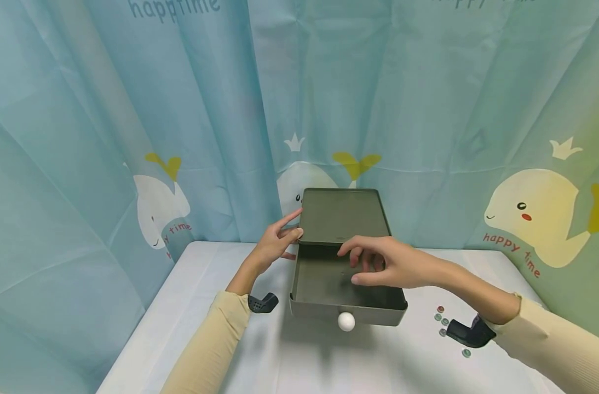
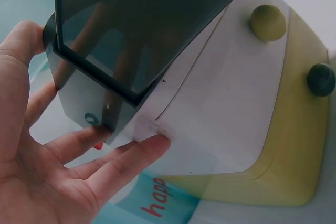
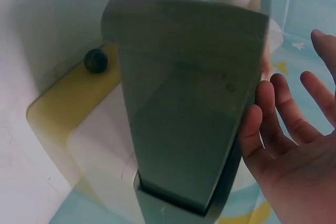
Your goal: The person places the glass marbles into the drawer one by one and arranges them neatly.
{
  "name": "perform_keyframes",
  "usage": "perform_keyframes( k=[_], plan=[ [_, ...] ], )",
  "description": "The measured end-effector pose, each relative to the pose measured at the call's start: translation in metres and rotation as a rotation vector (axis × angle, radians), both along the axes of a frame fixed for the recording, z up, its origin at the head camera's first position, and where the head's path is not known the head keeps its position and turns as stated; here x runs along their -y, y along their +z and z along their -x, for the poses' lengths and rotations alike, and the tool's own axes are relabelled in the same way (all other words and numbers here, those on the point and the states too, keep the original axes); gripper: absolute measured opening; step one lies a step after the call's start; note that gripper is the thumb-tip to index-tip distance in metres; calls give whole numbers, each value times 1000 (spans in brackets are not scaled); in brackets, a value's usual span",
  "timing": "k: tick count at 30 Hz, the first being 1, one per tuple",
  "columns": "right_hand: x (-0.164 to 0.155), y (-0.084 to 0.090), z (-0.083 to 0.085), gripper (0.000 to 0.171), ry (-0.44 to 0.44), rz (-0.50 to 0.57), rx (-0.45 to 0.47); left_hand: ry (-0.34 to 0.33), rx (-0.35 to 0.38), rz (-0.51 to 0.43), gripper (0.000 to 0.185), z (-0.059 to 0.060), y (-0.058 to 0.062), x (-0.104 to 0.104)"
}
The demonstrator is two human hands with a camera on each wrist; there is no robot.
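A small drawer cabinet with a grey-green top (image 1: 344, 214) stands at the back of the table. Its top drawer (image 1: 315, 311), grey-green with a white knob (image 1: 346, 322), is pulled far out. My left hand (image 1: 275, 243) touches the cabinet's left side, thumb at the top edge; in the left wrist view its fingers lie spread along the side. Over the drawer's right part hovers my right hand (image 1: 395, 264), fingers loosely bent and nothing between them. Lower down, the left wrist view shows a white drawer with a yellow knob (image 2: 268, 23) and a yellow one with a dark green knob (image 2: 321, 79).
Several small round coloured pieces (image 1: 444, 322) lie on the white table (image 1: 309, 366), right of the cabinet and near my right wrist. Close behind the table hangs a blue curtain (image 1: 220, 109) with whale prints.
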State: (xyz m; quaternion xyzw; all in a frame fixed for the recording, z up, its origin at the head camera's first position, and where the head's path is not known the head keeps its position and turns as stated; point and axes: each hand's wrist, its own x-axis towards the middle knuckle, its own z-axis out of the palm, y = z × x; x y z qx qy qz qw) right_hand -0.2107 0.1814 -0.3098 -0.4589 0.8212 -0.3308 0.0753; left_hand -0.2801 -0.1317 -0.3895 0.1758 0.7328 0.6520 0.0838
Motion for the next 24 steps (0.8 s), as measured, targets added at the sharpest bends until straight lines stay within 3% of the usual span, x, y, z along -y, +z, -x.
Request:
perform_keyframes(
  k=[13, 24],
  plan=[
    [-46, 7, -14, 42, -88, 99, -67, 13, -5, -2, 59, -1, 0, -1],
    [-77, 0, -22, 48, -136, 163, -134, 2, -12, -10, 60, -1, 1, 0]
  ],
)
